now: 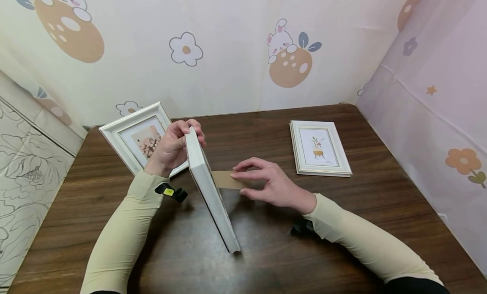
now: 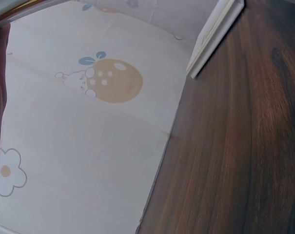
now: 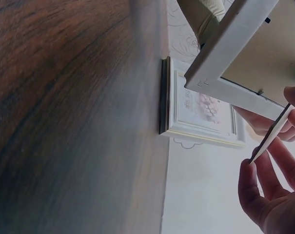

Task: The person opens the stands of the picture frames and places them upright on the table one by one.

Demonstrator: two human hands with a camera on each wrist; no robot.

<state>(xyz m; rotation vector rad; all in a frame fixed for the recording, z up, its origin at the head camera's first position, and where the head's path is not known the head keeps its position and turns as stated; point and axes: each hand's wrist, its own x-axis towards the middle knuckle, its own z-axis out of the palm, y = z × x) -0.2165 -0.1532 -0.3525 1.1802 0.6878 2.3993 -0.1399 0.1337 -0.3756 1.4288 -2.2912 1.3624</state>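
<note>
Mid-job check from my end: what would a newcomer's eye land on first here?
First, the tilted white frame at the centre, seen nearly edge-on, its top gripped by the left hand. Next, the brown flap jutting from its back, pinched by the right hand. Then the pink-flower picture frame standing behind the left hand.

A dark brown tabletop [image 1: 274, 256] with streaked wood grain has a rounded far right corner. Beyond its far edge hangs a pale cloth [image 1: 228, 74] printed with rabbits [image 1: 280, 43], brown strawberries [image 1: 291, 70] and white flowers [image 1: 186, 49]. Right of the tabletop, a creased, lilac-tinged cloth [image 1: 430, 129] bears an orange flower [image 1: 463, 160] and small star [image 1: 431, 90]. Left of it, a white surface [image 1: 23, 192] shows line-drawn blooms [image 1: 31, 171]. Light leaves a soft glare [image 1: 217, 270] on the tabletop's near part.
</note>
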